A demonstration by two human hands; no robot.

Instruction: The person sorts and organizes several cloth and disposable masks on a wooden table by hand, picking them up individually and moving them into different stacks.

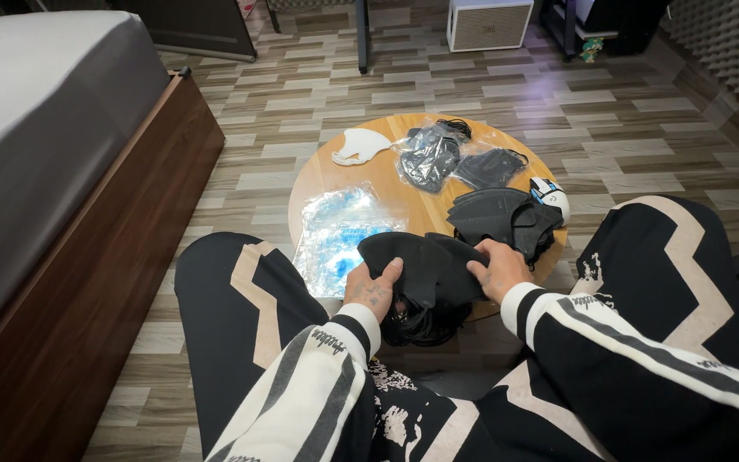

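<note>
Far over at nine o'clock stands a bed with a grey cover on a dark wooden frame, reaching down along the plank floor. Next comes the round wooden table. At its eleven o'clock lies a white mask, and at its eight o'clock a clear plastic packet with blue print. Just below that packet, at the table's six o'clock edge, the left hand is clamped on a black mask, thumb on top and fingers under. The mask is stretched between both hands, with its loops hanging down over the person's lap. The right hand pinches the mask's other end, fingers closed over it. Up at twelve o'clock sit two clear bags of black masks, and at three o'clock a loose pile of black masks, touching a small white gadget. A white box stands on the floor beyond.
</note>
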